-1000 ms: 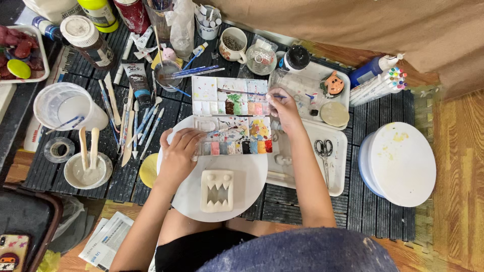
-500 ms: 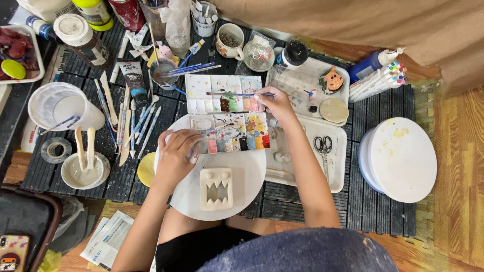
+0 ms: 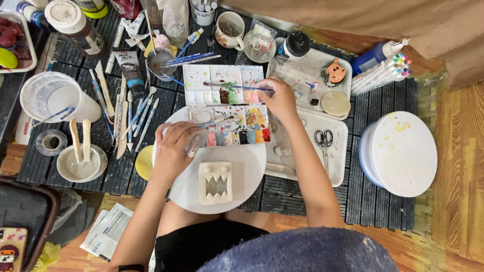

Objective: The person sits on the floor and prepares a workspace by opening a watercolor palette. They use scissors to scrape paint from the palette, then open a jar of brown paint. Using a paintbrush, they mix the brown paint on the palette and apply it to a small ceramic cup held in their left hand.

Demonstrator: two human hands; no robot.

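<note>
Near the middle of the slatted bench, a paintbrush was pinched in the closed right hand, its tip laid across the open paint palette. The palette's near edge was steadied by the curled left hand. Paint would best be lifted with light strokes. A toothed clay piece lay on a white round board. A dark paint tube and a brown white-capped jar stood toward the far left corner.

Both bare forearms stretched forward toward twelve o'clock, elbows bent low near the body. Left hand curled, knuckles up, fingers bunched (fingertips hidden beneath). Right hand further out, toward one o'clock, fingers pinched shut, wrist straight, thumb side turned to nine o'clock.
</note>
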